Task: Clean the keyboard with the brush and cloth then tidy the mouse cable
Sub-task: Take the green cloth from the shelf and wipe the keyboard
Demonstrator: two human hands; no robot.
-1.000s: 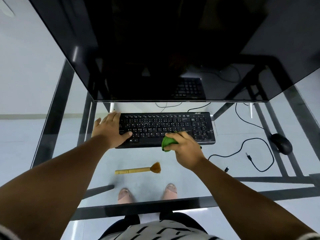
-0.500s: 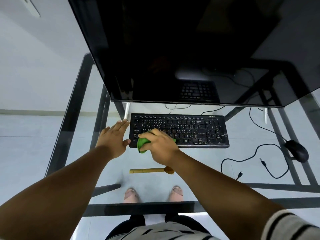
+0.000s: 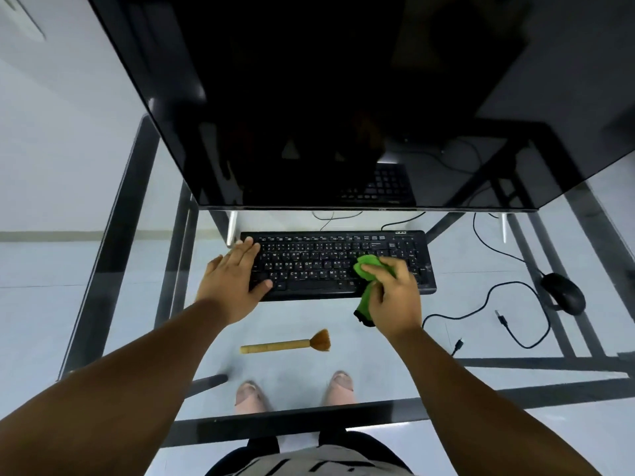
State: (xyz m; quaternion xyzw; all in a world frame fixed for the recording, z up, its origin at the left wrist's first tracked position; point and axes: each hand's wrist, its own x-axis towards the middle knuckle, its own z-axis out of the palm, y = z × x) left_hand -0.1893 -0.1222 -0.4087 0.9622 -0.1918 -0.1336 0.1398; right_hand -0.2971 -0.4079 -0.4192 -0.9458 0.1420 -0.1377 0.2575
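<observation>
My right hand (image 3: 395, 297) is bunched tight around the green cloth (image 3: 369, 269), pressing its top end onto the keys at the right part of the black keyboard (image 3: 319, 266), while the cloth's tail hangs off the front edge under my palm. My left hand (image 3: 233, 276) lies flat with fingers straight on the keyboard's left end. The brush (image 3: 287, 345) lies on the glass bench (image 3: 137, 338) just in front, between my forearms, and the mouse (image 3: 563, 293) with its looped cable (image 3: 494, 314) sits well off to the right.
</observation>
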